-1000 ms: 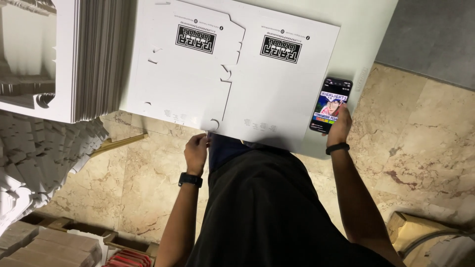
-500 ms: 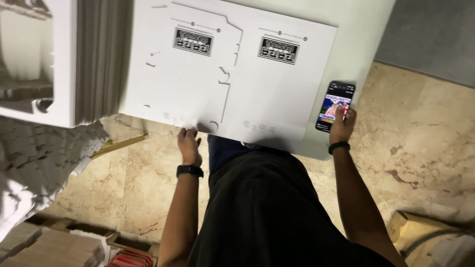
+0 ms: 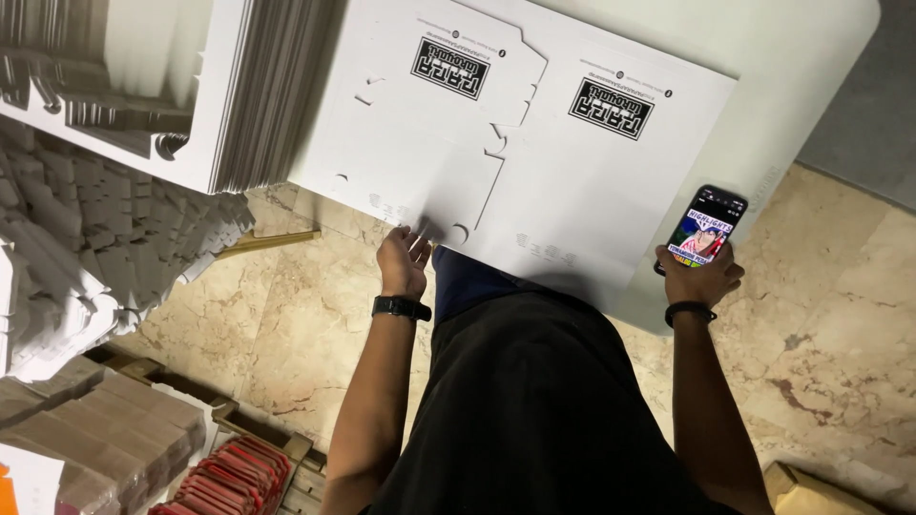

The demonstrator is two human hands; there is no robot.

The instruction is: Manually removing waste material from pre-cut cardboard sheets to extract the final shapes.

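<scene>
A flat white die-cut carton blank [image 3: 420, 143] is laid on the bench at 12 o'clock, with a black rectangular printed label [image 3: 450, 69] near its top. A second white blank [image 3: 592, 181] is seen just beside it at 1 o'clock, marked by a matching black label [image 3: 611, 109]. A tall stack of white blanks [image 3: 239, 95] is piled at 10 o'clock. A phone [image 3: 706, 229], its lit screen coloured red, blue and white, is gripped by the right hand [image 3: 701, 277] at 3 o'clock. Red flat packs [image 3: 229, 482] are stacked at 7 o'clock.
</scene>
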